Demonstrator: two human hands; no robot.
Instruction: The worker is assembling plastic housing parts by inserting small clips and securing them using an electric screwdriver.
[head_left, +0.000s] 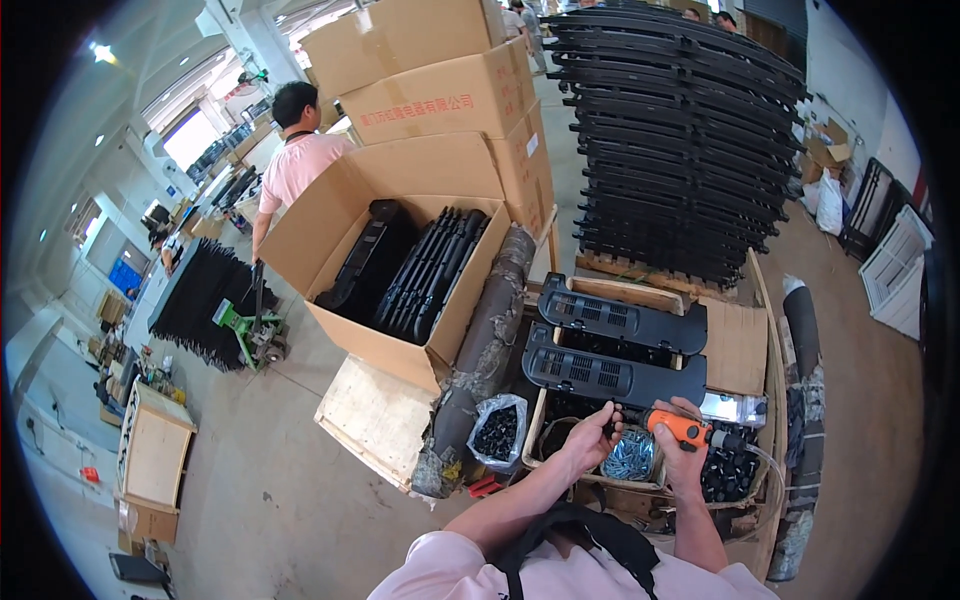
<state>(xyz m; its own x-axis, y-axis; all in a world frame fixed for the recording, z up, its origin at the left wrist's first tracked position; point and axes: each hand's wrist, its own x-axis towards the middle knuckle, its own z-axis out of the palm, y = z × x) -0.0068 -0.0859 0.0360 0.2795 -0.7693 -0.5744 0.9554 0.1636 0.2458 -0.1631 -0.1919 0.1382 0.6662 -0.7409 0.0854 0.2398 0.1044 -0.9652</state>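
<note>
My right hand (683, 462) is wrapped round an orange and black power screwdriver (677, 428), held almost level with its tip toward the left. A pale cord or hose (765, 455) trails from its rear end. At the tip, my left hand (590, 443) is closed in a pinch on a small dark part whose kind I cannot make out. Below both hands sit a heap of silvery screws (630, 458) and a compartment of small black plastic parts (728, 474). Just beyond lie two long black slotted plastic panels (615, 370), (625, 318).
An opened cardboard box (460, 345) of black plastic parts stands ahead left, beside a wrapped dark roll (490, 320). A clear bag of small black parts (497, 432) sits near my left arm. Tall stacked black frames (680, 140) rise behind. A person (300, 150) stands by a green pallet jack (238, 335).
</note>
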